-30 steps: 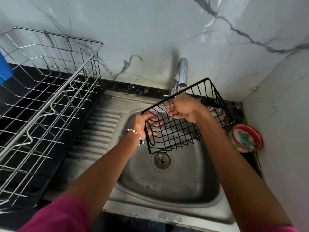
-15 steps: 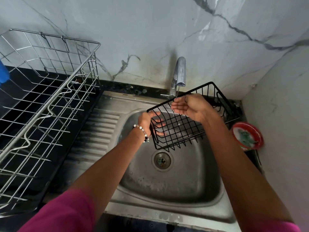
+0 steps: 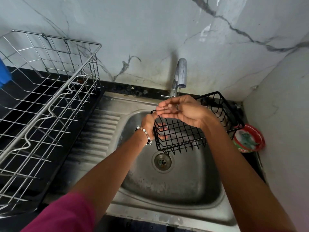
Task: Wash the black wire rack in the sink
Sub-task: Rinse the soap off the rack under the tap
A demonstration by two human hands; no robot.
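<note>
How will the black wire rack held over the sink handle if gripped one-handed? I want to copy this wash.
The black wire rack is probably stiff: its welded grid holds shape though only the left hand grips one end. It is likely light, being mostly open mesh. It may be slippery if wet; the cupped right hand sits under the steel tap.

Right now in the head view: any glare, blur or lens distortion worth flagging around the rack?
Head view: wide-angle bowing, the silver dish rack splays at the left edge. Head view: soft glare on the faucet and sink basin. Head view: the black wire rack and right hand are sharp; the left hand sits partly behind the wires. Head view: the sleeve is soft.
</note>
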